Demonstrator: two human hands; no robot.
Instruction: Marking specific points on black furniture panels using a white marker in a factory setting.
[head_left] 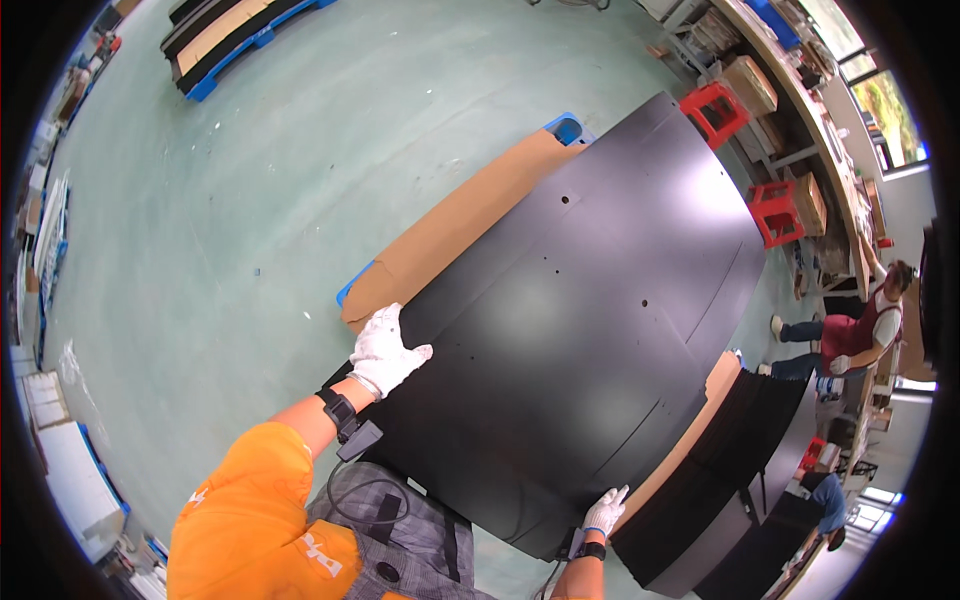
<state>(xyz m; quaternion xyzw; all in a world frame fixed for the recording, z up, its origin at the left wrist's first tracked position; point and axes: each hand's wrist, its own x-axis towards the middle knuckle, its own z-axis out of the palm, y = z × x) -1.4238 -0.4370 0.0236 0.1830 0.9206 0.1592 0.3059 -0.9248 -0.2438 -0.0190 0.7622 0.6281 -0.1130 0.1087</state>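
A large black sheet panel (560, 300) with several small holes and thin slots lies in front of me, its surface glossy under the lights. My left hand (386, 350), in a white glove, grips its left edge, with the thumb over the top face. At the panel's near right edge is my right hand (605, 511), also gloved, holding the rim; part of its fingers is hidden. Under the panel, brown cardboard (465, 225) sticks out on the left, resting on a blue pallet (566, 128).
A stack of black panels (700, 470) stands close on the right. Red stools (714, 113) and a long workbench (800, 90) line the far right, where a person (860, 325) in an apron stands. Another loaded blue pallet (225, 45) sits at the far left.
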